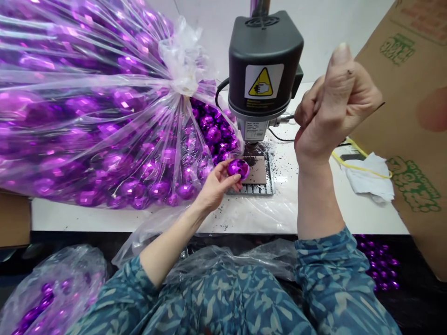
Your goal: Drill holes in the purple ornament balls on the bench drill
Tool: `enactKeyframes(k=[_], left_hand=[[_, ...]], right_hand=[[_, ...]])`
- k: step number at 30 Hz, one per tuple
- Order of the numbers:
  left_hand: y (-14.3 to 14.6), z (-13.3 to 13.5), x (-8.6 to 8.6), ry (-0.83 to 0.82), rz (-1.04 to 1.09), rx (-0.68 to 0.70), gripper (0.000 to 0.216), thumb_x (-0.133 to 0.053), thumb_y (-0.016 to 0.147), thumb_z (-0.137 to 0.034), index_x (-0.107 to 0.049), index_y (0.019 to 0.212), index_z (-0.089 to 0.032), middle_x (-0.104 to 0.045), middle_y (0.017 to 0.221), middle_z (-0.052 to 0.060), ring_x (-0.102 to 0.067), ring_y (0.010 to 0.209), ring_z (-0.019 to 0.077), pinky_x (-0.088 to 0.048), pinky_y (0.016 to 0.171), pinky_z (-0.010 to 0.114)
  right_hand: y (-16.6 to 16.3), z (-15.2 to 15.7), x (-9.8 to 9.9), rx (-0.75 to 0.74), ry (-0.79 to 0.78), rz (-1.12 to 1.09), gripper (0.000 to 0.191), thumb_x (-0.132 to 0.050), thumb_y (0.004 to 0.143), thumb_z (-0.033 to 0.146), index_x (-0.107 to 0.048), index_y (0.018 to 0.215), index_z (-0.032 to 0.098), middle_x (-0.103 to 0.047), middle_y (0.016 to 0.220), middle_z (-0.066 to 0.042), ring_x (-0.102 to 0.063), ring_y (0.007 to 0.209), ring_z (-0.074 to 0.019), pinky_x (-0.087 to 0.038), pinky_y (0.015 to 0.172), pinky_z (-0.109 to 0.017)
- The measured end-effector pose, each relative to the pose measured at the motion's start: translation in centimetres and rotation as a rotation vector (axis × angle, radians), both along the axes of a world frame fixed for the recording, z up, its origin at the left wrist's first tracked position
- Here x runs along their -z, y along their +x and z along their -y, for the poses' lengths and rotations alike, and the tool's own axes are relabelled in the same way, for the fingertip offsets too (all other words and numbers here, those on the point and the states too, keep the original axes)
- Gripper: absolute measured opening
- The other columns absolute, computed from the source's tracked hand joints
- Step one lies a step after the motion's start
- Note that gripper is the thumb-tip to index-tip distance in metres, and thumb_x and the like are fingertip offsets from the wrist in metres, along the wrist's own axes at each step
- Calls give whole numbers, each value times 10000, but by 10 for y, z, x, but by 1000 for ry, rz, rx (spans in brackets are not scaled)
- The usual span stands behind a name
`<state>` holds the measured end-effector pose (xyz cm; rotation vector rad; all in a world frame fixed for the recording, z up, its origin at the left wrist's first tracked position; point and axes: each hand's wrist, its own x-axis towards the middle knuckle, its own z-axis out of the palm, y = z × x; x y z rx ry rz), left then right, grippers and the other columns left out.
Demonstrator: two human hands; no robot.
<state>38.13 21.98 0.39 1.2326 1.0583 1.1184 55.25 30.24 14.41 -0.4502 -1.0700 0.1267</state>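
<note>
My left hand (218,184) grips a shiny purple faceted bauble (238,170) between thumb and fingers. It holds the bauble over the base of a small bench drill press (265,65), just below the machine's head. A square board (256,170) lies on the slotted metal base, with dark shavings (256,149) scattered around it. To the right of the press head, my right hand (337,100) is raised and closed around the feed lever, which the fist mostly hides. The tool tip under the head is too small to make out.
A large tied clear bag (87,116) of purple baubles fills the left, with loose baubles (214,130) beside it. A cardboard box (412,116) stands right, near a white cloth (370,177) and yellow cord (363,168). Another bag (63,288) sits lower left.
</note>
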Motion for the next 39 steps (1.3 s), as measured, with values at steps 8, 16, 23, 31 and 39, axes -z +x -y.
enactKeyframes(k=[8, 16, 23, 31, 39], left_hand=[[23, -24, 54, -1, 26, -191, 723, -780, 809, -581, -555, 1369, -182, -684, 1312, 139, -672, 1165, 241, -586, 905, 337], [30, -39, 68, 9, 40, -287, 706, -805, 790, -584, -598, 1331, -181, -732, 1004, 67, -651, 701, 123, -564, 630, 250], [34, -45, 69, 115, -59, -280, 612, -832, 799, -419, -632, 1325, -180, -731, 990, 66, -672, 813, 161, -583, 757, 299], [44, -49, 67, 220, -182, -281, 597, -889, 714, -361, -668, 1236, -172, -712, 1022, 61, -646, 801, 153, -550, 736, 282], [44, -49, 74, 234, -231, -281, 608, -897, 721, -375, -658, 1252, -198, -713, 1000, 67, -678, 877, 197, -583, 794, 324]], right_hand=[[1, 4, 1, 53, -53, 52, 611, -514, 824, 714, -247, 534, 248, -250, 397, 89, -231, 334, -52, -224, 399, -285], [0, 7, 0, -12, 15, 35, 577, -582, 864, 600, -284, 531, 234, -303, 397, 70, -233, 345, -76, -223, 458, -324], [-1, 5, 1, -6, 0, 39, 577, -546, 858, 645, -266, 547, 247, -289, 399, 88, -225, 343, -55, -259, 474, -309], [0, 6, 0, -13, 8, 46, 578, -508, 866, 668, -267, 565, 238, -280, 405, 95, -227, 345, -36, -274, 477, -288], [-1, 8, -3, 75, -86, 73, 656, -328, 825, 839, -242, 563, 244, -267, 409, 71, -237, 359, -53, -249, 463, -300]])
